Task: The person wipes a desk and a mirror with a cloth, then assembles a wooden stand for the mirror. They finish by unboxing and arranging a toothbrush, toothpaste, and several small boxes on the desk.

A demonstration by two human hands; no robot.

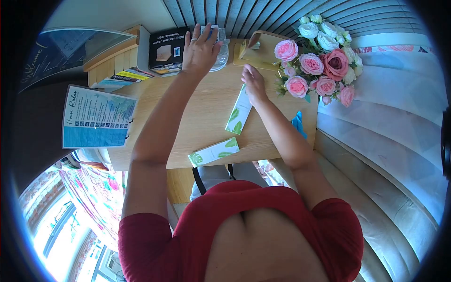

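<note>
My left hand (199, 51) reaches to the back of the table with its fingers spread. It is over the gap between a black box (165, 49) labelled "USB dynamic water pattern light" and a clear plastic container (220, 58). A ring is on one finger. My right hand (254, 87) has its fingers curled in beside the far end of a white box with green leaves (238, 113). Whatever is inside those fingers is hidden. Nearer my body lies a second white box with green leaves (214, 152), flat on the wooden table (197, 122).
Pink and white flowers (324, 66) stand at the back right, with a tan holder (260, 49) beside them. Books (117, 66) and a "House Rules" sheet (97, 117) are at the left. A blue item (299, 125) lies near the right edge, beside a padded seat (357, 183).
</note>
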